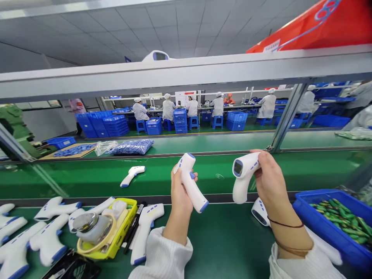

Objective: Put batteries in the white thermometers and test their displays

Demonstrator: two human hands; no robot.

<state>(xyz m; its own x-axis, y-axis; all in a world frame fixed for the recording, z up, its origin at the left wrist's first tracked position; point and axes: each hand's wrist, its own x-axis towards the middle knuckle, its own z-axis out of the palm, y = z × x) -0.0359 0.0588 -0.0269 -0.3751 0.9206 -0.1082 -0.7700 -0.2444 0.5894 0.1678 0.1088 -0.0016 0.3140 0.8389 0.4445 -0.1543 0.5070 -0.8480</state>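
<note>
My left hand (pixel 180 190) is closed round a white infrared thermometer (pixel 190 182) with blue buttons, a blue trigger and a blue base; its handle slants down to the right. To the right, my right hand (pixel 270 174) grips a second infrared thermometer (pixel 241 186) by its head end, with the dark display turned toward me and the handle hanging down. The two thermometers are apart, both over the green conveyor belt. Partly hidden behind my right forearm, another thermometer (pixel 259 212) lies on the green bench. One more white thermometer (pixel 133 175) rests on the belt to the left.
Several white thermometers (pixel 48 238) lie at the left. Beside them stands a yellow basket (pixel 129 219) with tape and a metal-lidded jar, and black pens (pixel 134 228). A blue bin (pixel 302 209) of small green parts sits at the right. A metal shelf beam (pixel 186 73) crosses overhead.
</note>
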